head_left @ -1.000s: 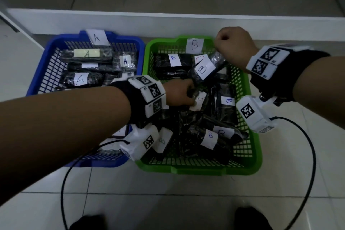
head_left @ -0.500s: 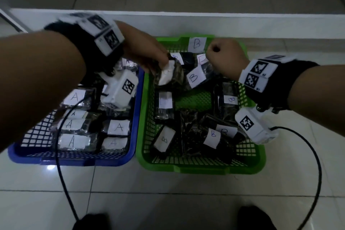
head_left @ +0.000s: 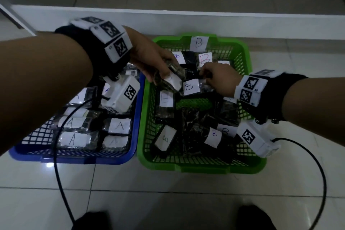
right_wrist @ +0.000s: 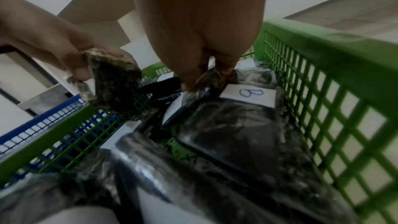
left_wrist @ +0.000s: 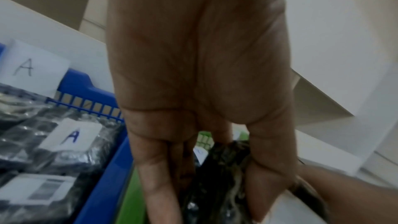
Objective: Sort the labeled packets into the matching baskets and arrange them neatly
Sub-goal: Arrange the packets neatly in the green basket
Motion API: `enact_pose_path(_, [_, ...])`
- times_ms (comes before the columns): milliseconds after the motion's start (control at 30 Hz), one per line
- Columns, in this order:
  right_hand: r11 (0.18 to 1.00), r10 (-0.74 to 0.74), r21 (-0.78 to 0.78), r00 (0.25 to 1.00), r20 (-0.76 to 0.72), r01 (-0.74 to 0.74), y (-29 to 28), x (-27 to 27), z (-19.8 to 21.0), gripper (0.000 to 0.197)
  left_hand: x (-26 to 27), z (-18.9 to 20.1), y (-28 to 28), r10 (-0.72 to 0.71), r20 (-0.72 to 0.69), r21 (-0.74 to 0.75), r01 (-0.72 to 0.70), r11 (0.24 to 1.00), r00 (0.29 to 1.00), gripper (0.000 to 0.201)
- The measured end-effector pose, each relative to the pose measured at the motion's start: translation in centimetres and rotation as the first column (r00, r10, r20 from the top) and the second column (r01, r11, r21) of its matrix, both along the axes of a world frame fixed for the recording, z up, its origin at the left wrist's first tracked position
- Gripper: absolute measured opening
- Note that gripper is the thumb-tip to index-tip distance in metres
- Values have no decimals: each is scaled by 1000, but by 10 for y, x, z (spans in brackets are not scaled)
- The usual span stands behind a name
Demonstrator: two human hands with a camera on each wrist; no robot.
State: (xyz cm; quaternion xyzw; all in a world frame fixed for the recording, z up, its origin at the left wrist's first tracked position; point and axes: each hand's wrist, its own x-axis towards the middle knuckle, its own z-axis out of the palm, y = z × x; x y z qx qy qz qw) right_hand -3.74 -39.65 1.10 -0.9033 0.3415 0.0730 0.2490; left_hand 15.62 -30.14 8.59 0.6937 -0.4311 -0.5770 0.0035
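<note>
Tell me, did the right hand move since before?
Yes. The right hand dropped from beside the B tag on the green basket rim, down into it, holding its packet.

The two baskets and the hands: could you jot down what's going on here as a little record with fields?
Blue basket: tagged A, holds packets labeled A
Green basket: tagged B, holds packets labeled B, loosely piled
Left hand: grips a dark packet above the green basket; its label can't be read
Right hand: pinches the B packet by its edge, inside the green basket
Floor: pale tiles
</note>
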Motion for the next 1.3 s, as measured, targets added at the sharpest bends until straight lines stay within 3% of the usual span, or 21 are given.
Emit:
enact_pose_path(133, [992,122,-2,989,-77,-123,5,0,-2,37,-15,-12,-4,-196,238,-29,208,978,951,38])
enact_pose_path(233, [956,265,-81,949,-172,-281,8,-3,-1,49,-20,-20,-7,-389,477,33,426,904,788,43])
enact_pose_path(333, [922,309,-186,936,-169,-338,7,-5,2,52,-20,-31,-9,-502,597,97,566,819,625,58])
enact_pose_path(400, [888,324,-277,927,-191,-367,5,-5,6,55,-19,-34,-11,-507,618,92,586,805,600,59])
enact_pose_path(533, [884,298,-327,941,-161,-335,-3,-8,18,64,-13,-30,-12,-427,620,-24,560,828,658,55])
enact_pose_path(800, [875,275,-392,958,-78,-283,-27,-17,28,54,-4,-20,-8,-290,790,-154,633,759,541,29])
enact_pose_path(967, [884,208,-438,977,56,-163,-38,-29,40,55,-16,-16,-12,-336,827,-97,704,704,450,18])
enact_pose_path(1033, [887,176,-448,980,95,-116,-44,-36,41,59,-28,-14,-15,-297,821,-175,711,681,487,16])
enact_pose_path(1133, [891,95,-453,984,150,-17,-54,-46,43,62,-64,-18,-21,-264,730,-331,664,671,630,21])
enact_pose_path(1233, [899,4,-430,980,197,83,-60,-53,43,57,-99,-39,-30,-300,509,-309,496,811,807,28])
enact_pose_path(1300, [907,-43,-400,972,232,136,-63,-58,42,53,-114,-54,-36,-227,342,-260,324,910,912,28])
